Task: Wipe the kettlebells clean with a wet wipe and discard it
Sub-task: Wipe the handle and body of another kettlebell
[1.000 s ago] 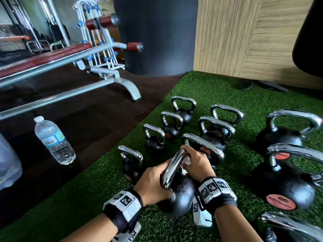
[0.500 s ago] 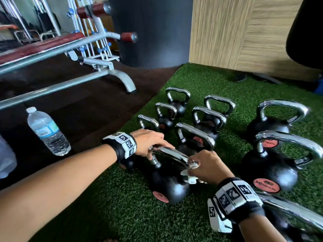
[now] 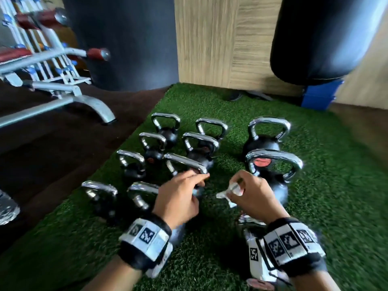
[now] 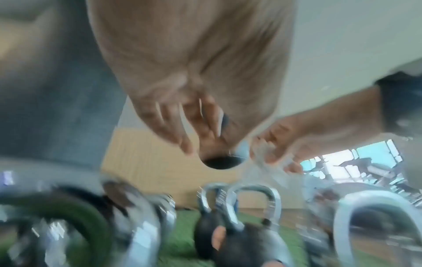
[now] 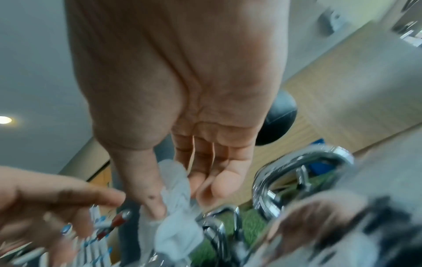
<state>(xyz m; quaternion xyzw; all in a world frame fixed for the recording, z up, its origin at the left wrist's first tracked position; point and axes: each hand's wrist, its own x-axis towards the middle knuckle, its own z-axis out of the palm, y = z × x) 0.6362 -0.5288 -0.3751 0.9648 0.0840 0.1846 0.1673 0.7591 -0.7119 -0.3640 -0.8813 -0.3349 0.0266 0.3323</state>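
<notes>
Several black kettlebells with chrome handles stand in rows on green turf [image 3: 327, 206]. My left hand [image 3: 189, 192] hovers over the near middle kettlebell [image 3: 144, 194], just short of the handle of the kettlebell behind it [image 3: 184, 163]. Its fingers are loosely bent and hold nothing; the left wrist view shows the same hand [image 4: 182, 130] slack and empty. My right hand [image 3: 241, 189] pinches a crumpled white wet wipe [image 3: 225, 195] in the air beside a large kettlebell [image 3: 273, 162]. In the right wrist view the wet wipe [image 5: 173, 229] sits between thumb and fingers [image 5: 205, 182].
A water bottle [image 3: 7, 206] lies at the left edge on the dark floor. A metal bench frame [image 3: 63, 95] stands at the back left, a black pillar [image 3: 126, 38] behind it. A punching bag [image 3: 325, 38] hangs at the right above a blue box [image 3: 319, 95].
My left hand has let go of the kettlebell handle and drawn back. My right hand has lifted off the kettlebell with the wipe. The view has swung to the right.
</notes>
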